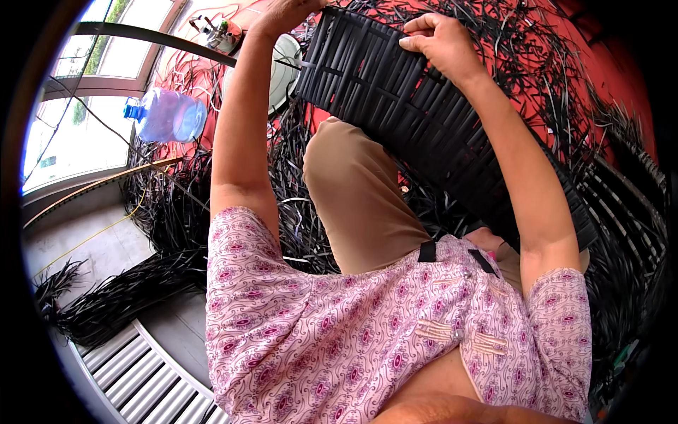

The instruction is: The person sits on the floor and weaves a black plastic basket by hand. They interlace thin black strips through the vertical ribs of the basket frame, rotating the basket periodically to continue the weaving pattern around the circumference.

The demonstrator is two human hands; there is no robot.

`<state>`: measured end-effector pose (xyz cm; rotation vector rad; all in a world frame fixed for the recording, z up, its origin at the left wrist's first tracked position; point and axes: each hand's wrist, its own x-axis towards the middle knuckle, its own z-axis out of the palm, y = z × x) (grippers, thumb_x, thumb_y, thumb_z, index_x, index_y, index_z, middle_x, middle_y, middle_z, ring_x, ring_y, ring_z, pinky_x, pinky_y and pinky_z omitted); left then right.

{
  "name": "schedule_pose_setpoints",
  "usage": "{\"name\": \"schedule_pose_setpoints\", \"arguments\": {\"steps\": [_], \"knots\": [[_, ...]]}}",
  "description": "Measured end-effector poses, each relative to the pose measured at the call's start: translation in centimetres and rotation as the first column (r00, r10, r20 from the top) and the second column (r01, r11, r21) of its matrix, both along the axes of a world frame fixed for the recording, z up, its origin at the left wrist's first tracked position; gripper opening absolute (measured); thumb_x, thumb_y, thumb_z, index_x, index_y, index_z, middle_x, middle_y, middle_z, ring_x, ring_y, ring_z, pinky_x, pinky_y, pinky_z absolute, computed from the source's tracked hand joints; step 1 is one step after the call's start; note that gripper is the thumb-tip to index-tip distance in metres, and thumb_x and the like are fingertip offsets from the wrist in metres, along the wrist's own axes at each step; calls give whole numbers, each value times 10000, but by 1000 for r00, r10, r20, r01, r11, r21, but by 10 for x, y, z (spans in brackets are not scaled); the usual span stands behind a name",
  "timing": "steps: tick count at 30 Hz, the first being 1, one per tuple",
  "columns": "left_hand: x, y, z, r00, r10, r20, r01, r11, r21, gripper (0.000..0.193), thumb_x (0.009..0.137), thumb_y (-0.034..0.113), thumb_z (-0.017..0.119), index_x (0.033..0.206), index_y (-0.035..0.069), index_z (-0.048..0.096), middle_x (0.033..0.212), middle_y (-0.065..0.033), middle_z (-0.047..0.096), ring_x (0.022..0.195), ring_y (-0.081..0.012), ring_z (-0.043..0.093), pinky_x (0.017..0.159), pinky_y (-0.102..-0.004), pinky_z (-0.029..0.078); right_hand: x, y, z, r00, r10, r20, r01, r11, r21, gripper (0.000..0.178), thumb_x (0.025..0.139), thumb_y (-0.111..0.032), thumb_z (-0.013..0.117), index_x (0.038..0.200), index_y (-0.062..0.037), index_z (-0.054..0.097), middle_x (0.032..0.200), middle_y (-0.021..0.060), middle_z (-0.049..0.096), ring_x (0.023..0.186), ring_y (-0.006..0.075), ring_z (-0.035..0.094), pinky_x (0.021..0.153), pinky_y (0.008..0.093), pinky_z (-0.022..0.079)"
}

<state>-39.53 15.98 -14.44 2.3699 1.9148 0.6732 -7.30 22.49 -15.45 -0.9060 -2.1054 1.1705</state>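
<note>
A long panel woven from flat black strips point(367, 67) lies slanted across my lap, from the top middle down to the right. At its far left corner is my left hand point(291, 14), fingers curled against the edge and partly cut off by the picture's top. My right hand point(448, 51) is over the panel's far edge, thumb and forefinger pinched together. Whatever thin piece sits between those fingertips is lost against the black. My bent knee in brown trousers point(349, 187) is under the panel's near side.
Loose black strips point(558, 78) cover much of the red floor. To the left lie a clear blue water jug point(169, 115) and a pale round lid-like object point(284, 71). A thick bundle of strips point(131, 297) rests near a white slatted piece point(152, 378). Windows point(85, 134) stand at far left.
</note>
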Motion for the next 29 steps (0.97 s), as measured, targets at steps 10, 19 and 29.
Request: {"name": "schedule_pose_setpoints", "arguments": {"steps": [10,19,29], "knots": [[-54,13,-33,849,-329,-412,438,875,204,42,866,119,644,888,94,670,802,-79,603,819,-294,568,754,-409,464,25,-27,23,993,86,76,-100,975,201,591,695,-313,835,1161,12,672,1090,160,688,1045,298,662,935,379,518],[131,-17,16,996,-74,55,60,973,223,220,959,202,587,1111,76,683,1063,-114,662,1033,-298,622,891,-377,479,65,-43,-3,975,-163,149,61,849,525,354,822,-319,731,1047,-49,697,989,158,681,973,349,660,847,447,522],[170,-14,6,992,-11,124,18,998,-62,265,921,250,654,1104,70,719,1117,-116,701,1063,-238,653,1006,-383,426,168,-98,9,964,-263,-49,220,676,703,429,776,-287,775,1127,-83,638,1084,65,627,1067,247,608,932,437,429]]}}
